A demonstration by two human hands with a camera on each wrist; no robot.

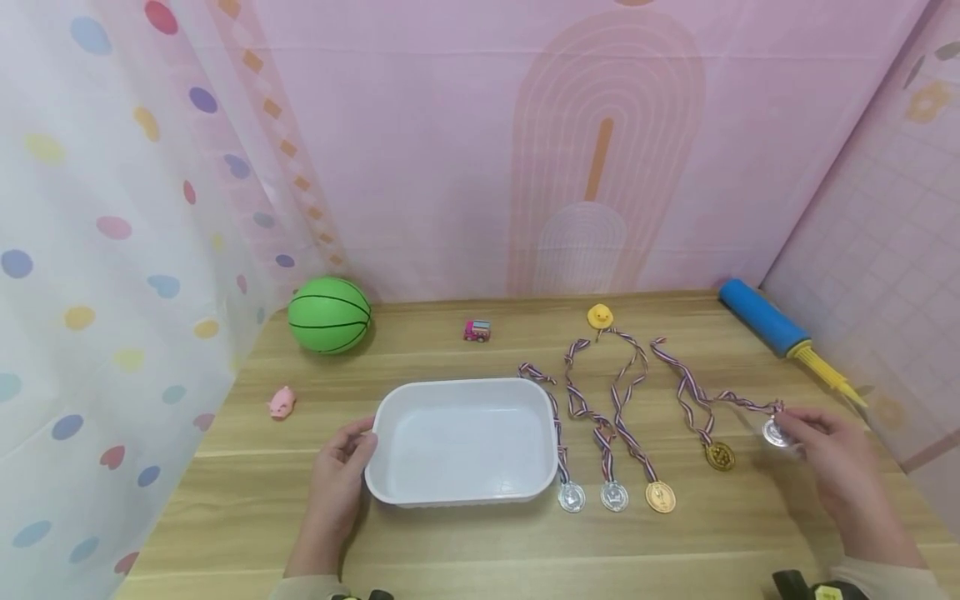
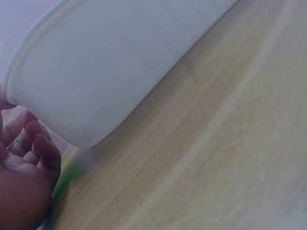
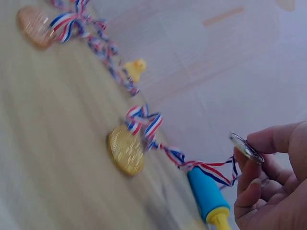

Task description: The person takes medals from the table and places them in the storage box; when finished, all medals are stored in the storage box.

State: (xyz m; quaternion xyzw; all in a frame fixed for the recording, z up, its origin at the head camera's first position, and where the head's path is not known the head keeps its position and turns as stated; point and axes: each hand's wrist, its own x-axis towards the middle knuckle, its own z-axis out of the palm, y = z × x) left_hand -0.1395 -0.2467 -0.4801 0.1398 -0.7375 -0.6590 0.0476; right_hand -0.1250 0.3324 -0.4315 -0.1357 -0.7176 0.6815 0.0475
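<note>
My left hand [image 1: 342, 462] grips the left rim of a white plastic tub [image 1: 465, 500], thumb over the edge; in the left wrist view its fingers curl beneath the rim. My right hand [image 1: 828, 450] pinches a silver medal [image 3: 246, 148] between thumb and fingers, and the striped ribbon [image 3: 216, 172] trails left from it. Just left of that hand lies a dark gold medal [image 1: 720, 456] with its ribbon. Between it and the tub are a brighter gold medal [image 1: 661, 497] and two silver medals, one centred [image 1: 614, 496] and one beside the tub [image 1: 572, 497], ribbons stretched toward the back.
A green ball [image 1: 330, 317] sits at the back left, with a pink toy pig [image 1: 282, 403] in front. Along the back stand a small toy truck [image 1: 477, 331] and a yellow duck [image 1: 600, 317]. A blue and yellow pump [image 1: 772, 321] lies at the right edge.
</note>
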